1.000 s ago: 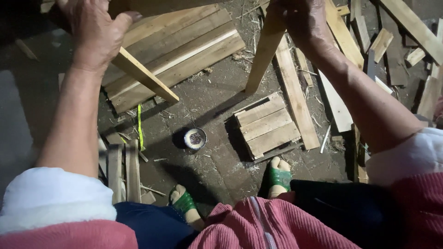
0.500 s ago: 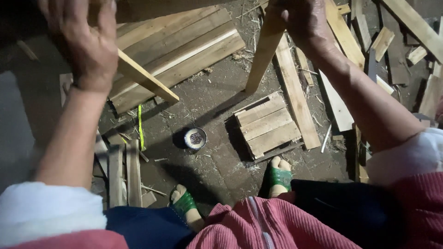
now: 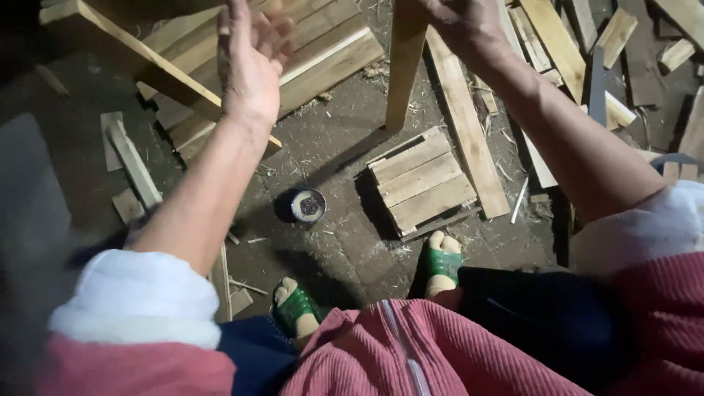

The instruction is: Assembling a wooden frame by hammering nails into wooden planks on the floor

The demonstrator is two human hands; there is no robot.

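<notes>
Above dirt floor, right hand [image 3: 462, 22] gripping wooden slat [image 3: 405, 66]

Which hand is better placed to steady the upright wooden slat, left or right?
Probably the right hand: it is already at the top of the upright wooden slat. The left hand is open, apart from it.

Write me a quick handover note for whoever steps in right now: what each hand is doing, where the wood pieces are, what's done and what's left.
Left hand: open, palm showing, holding nothing, raised above the long slat.
Right hand: closed on the top of the upright wooden plank, grip partly cut off by the frame edge.
Small slatted panel lies assembled on the ground by the right foot; a small round tin sits left of it.
Loose slats remain scattered to the right, unassembled.
</notes>
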